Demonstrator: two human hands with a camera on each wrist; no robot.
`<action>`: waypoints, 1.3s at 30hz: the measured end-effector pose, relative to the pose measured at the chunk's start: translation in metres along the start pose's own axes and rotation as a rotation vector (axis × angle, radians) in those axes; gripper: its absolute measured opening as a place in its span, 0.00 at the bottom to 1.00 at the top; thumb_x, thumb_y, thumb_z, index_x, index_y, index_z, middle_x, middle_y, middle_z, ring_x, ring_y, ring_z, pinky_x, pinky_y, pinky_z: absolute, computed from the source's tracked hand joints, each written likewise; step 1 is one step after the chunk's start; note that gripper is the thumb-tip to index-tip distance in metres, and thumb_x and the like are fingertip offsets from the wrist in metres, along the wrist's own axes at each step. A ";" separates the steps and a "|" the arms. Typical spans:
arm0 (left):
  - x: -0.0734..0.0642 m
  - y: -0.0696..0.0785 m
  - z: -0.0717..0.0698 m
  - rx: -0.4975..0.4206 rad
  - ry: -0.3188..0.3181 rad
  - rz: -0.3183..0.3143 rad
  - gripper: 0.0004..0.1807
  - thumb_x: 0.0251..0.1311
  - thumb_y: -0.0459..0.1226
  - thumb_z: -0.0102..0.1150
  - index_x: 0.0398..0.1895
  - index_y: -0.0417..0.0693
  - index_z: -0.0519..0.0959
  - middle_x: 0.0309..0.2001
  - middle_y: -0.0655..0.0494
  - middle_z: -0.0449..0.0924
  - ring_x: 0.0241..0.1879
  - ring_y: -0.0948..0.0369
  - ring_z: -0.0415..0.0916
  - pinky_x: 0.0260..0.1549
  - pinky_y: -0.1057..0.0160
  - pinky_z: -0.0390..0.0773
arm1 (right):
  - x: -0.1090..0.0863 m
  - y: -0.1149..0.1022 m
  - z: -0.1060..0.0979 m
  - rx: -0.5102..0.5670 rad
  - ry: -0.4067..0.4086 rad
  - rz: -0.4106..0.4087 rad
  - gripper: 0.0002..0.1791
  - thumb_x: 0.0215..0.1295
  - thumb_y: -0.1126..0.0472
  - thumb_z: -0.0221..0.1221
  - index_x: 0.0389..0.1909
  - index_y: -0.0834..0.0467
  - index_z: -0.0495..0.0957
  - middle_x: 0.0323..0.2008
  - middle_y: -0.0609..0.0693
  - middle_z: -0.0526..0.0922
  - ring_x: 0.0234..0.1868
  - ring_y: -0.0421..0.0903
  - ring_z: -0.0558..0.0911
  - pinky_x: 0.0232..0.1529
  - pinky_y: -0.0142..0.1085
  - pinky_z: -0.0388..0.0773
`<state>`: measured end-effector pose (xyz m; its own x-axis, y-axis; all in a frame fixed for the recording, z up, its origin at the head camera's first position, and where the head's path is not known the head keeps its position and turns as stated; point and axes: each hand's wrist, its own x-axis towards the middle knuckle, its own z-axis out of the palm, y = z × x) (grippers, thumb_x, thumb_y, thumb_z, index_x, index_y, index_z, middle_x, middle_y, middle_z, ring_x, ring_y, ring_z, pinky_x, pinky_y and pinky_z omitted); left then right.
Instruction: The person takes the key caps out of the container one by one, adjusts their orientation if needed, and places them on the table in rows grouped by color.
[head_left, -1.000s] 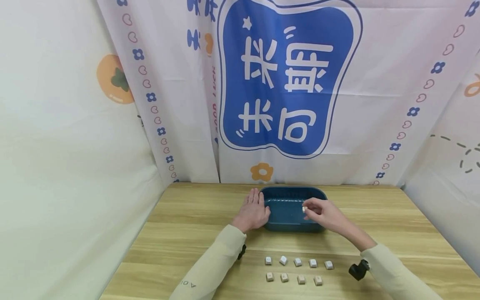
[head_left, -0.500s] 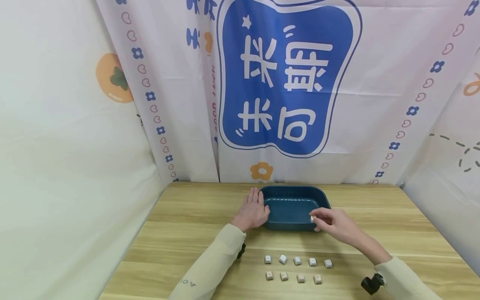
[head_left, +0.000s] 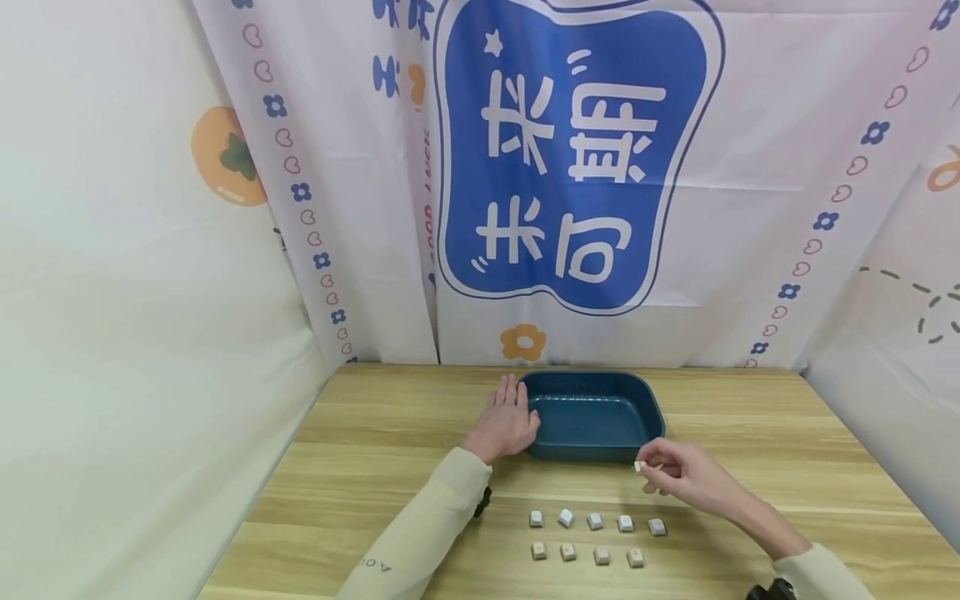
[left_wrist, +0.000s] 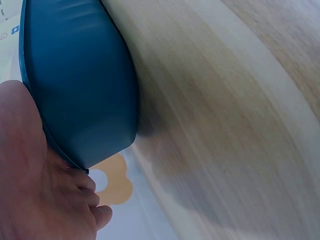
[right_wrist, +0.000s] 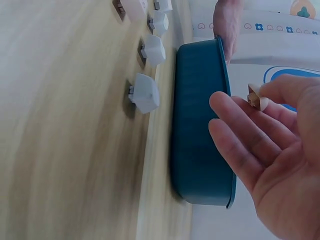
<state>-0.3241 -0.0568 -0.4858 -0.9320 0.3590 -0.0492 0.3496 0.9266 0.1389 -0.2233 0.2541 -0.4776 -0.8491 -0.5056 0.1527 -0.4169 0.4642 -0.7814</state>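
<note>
A small keycap [head_left: 639, 467], its brown underside showing in the right wrist view, is pinched between thumb and fingertips of my right hand [head_left: 693, 479]. That hand is above the table, just off the front right corner of a dark blue rectangular tray [head_left: 592, 452]. My left hand [head_left: 504, 427] rests against the tray's left end, fingers straight and pointing toward the wall, thumb at the rim. Nearer me lie several keycaps in two rows: a white keycap [head_left: 657, 527] ends the back row at right, and a cream keycap [head_left: 635, 557] ends the front row.
The wooden table [head_left: 360, 492] reaches back to a printed cloth [head_left: 375, 250] hung behind the tray. Pale cloth walls stand on the left and right sides.
My right hand has moved from over the tray toward me and to the right, still pinching the keycap. My left hand stays at the tray's end. The keycap rows look unchanged.
</note>
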 end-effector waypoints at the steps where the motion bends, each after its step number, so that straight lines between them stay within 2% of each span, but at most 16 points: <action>1: 0.000 0.000 0.000 -0.001 -0.001 -0.001 0.36 0.76 0.50 0.27 0.78 0.38 0.45 0.79 0.40 0.36 0.79 0.48 0.33 0.76 0.49 0.47 | -0.002 0.000 0.000 0.011 -0.006 0.001 0.11 0.72 0.60 0.56 0.47 0.64 0.77 0.37 0.59 0.86 0.31 0.43 0.88 0.29 0.38 0.84; 8: 0.000 0.001 -0.001 -0.004 -0.003 0.002 0.36 0.76 0.50 0.26 0.78 0.38 0.44 0.79 0.40 0.35 0.79 0.48 0.33 0.76 0.49 0.47 | -0.012 0.002 0.002 0.040 -0.021 0.036 0.13 0.70 0.58 0.58 0.46 0.64 0.78 0.36 0.61 0.86 0.29 0.45 0.87 0.26 0.37 0.82; 14: 0.001 0.001 -0.001 -0.007 -0.007 0.001 0.36 0.75 0.50 0.26 0.78 0.38 0.44 0.79 0.40 0.35 0.79 0.48 0.33 0.76 0.50 0.47 | -0.020 0.006 0.006 0.027 -0.014 -0.031 0.09 0.68 0.61 0.60 0.42 0.63 0.79 0.32 0.59 0.85 0.25 0.39 0.84 0.23 0.34 0.81; 22: 0.001 0.000 0.001 -0.019 -0.013 0.001 0.36 0.76 0.50 0.26 0.78 0.38 0.44 0.79 0.40 0.34 0.79 0.48 0.32 0.76 0.49 0.46 | -0.031 0.010 0.006 0.120 -0.106 -0.036 0.09 0.68 0.64 0.58 0.44 0.66 0.77 0.28 0.56 0.85 0.21 0.42 0.84 0.23 0.37 0.82; 27: 0.001 0.001 0.000 -0.016 -0.007 0.000 0.35 0.76 0.50 0.25 0.78 0.38 0.43 0.79 0.40 0.34 0.79 0.48 0.32 0.76 0.49 0.46 | -0.036 0.013 0.006 0.134 -0.161 0.000 0.09 0.70 0.63 0.57 0.45 0.65 0.77 0.26 0.54 0.85 0.21 0.41 0.83 0.23 0.37 0.81; 35: 0.000 0.001 -0.001 -0.001 -0.005 0.003 0.36 0.75 0.50 0.25 0.78 0.37 0.44 0.79 0.39 0.34 0.79 0.47 0.33 0.76 0.50 0.47 | -0.045 0.018 0.007 0.216 -0.257 0.049 0.08 0.70 0.63 0.56 0.43 0.63 0.77 0.28 0.56 0.85 0.23 0.40 0.83 0.23 0.39 0.82; 39: 0.000 0.000 0.000 -0.007 -0.004 0.001 0.36 0.75 0.50 0.25 0.78 0.37 0.44 0.79 0.39 0.34 0.79 0.47 0.33 0.76 0.49 0.47 | -0.049 0.020 0.007 0.235 -0.296 0.074 0.07 0.70 0.62 0.56 0.43 0.62 0.77 0.28 0.54 0.85 0.22 0.38 0.82 0.21 0.37 0.81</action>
<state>-0.3244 -0.0562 -0.4856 -0.9312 0.3606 -0.0529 0.3500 0.9254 0.1456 -0.1880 0.2828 -0.5054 -0.7293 -0.6812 -0.0639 -0.2429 0.3452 -0.9066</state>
